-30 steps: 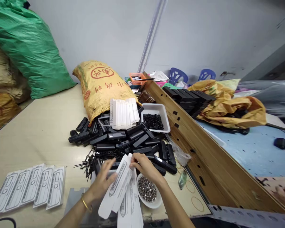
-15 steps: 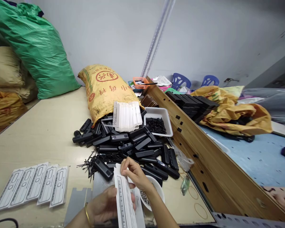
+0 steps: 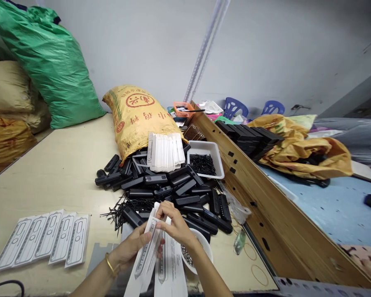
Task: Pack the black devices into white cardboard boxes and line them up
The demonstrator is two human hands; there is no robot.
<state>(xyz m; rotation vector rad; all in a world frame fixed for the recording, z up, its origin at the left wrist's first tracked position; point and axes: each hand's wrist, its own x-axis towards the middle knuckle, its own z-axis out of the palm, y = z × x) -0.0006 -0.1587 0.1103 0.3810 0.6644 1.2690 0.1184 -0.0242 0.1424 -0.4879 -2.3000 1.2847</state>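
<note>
My left hand (image 3: 132, 247) and my right hand (image 3: 173, 225) both grip a fan of long white printed cards (image 3: 156, 260) low in the middle of the view. The left hand's fingers curl round the cards from the left. The right hand pinches their upper ends from the right. Just beyond the hands lies a heap of black plastic bars (image 3: 167, 187) with thin black pins (image 3: 123, 208) scattered at its near edge. A white bowl of small metal balls (image 3: 191, 255) sits under my right wrist, partly hidden.
Several white cards (image 3: 43, 241) lie in a row at the left. A yellow sack (image 3: 136, 115), a bundle of white cards (image 3: 167, 152) and a white tray of pins (image 3: 205, 159) stand behind the heap. A wooden divider (image 3: 266, 210) runs along the right. Another person's hand (image 3: 369, 258) shows at far right.
The cards have turned from edge-on to fanned and tilted left. My left hand has risen to grip them higher, and my right hand has shifted onto their upper ends.
</note>
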